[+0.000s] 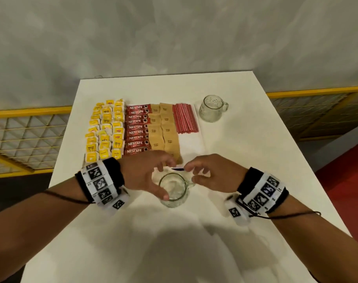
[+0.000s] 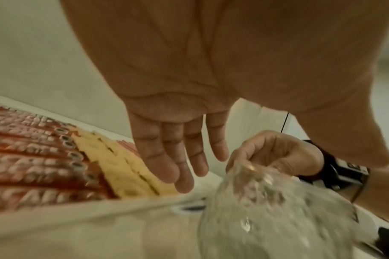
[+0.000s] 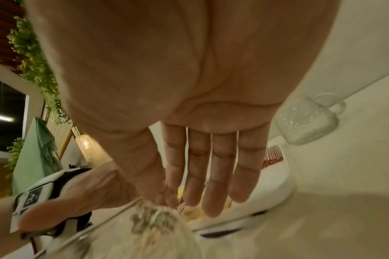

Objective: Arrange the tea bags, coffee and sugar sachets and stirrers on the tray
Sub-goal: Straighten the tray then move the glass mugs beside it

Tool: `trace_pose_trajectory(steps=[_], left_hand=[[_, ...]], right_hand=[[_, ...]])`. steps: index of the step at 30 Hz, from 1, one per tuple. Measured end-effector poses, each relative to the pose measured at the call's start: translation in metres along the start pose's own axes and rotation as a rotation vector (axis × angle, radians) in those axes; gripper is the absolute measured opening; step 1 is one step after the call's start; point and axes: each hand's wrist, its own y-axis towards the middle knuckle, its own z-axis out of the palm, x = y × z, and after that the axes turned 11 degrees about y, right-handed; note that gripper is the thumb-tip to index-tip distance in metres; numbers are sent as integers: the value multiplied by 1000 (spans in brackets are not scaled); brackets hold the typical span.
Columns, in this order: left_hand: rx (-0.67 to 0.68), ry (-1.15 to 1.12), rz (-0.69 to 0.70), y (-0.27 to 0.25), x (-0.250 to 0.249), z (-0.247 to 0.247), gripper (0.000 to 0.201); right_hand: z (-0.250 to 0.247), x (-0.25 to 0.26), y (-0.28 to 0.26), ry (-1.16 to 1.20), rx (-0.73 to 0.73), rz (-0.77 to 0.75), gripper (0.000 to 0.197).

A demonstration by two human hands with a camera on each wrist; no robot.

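While both hands hover over a glass mug [image 1: 173,189], we see the tray [image 1: 191,139] filled.
Our left hand [image 1: 147,176] and right hand [image 1: 211,176] hang relaxed, gripping nothing; tea bags [image 1: 104,131], coffee sachets [image 1: 137,129], sugar sachets [image 1: 163,129] and stirrers [image 1: 184,118] lie in rows.

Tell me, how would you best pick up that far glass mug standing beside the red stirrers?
Take the far glass mug by its handle. It stands upright on the white table, mouth up, and the handle sticks out on the right, away from the red stirrers. Coming from the right with the right hand looks safest, since that side is open and nothing gets knocked.
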Motion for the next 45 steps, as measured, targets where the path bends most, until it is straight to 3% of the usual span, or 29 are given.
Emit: trace_pose_trajectory(steps=[3, 6, 10, 12, 16, 19, 22, 25, 32, 39, 45], left_hand=[[13, 32, -16, -7, 2, 22, 98], [-51, 25, -24, -6, 4, 35, 85], [-75, -25, 16, -1, 3, 21, 73], [-103, -12, 28, 7, 0, 5, 71], [-280, 15, 61, 40, -5, -28, 71], [-370, 17, 59, 84, -10, -54, 68], [-380, -1, 20, 135, -13, -66, 73], [-341, 19, -51, 173, -17, -61, 79], [-236, 97, -71, 200, -24, -35, 82], [-209, 95, -70, 201, -27, -25, 84], [-311, -9, -108, 199, -24, -20, 87]], right_hand=[[8, -2, -3, -84, 87, 56, 30], [14, 0, -2, -138, 107, 40, 19], [5, -1, 1, -157, 28, 8, 14], [-6, -3, 4, -135, -54, -16, 12], [-44, -8, 11, -25, -329, -9, 7], [-75, -20, 21, 182, -510, 16, 11], [-99, -42, 38, 425, -694, 48, 24], [-111, -71, 49, 407, -797, 143, 31], [-98, -115, 48, 334, -771, 348, 24], [-89, -120, 39, 316, -755, 351, 21], [-94, -113, 26, 291, -822, 300, 24]])
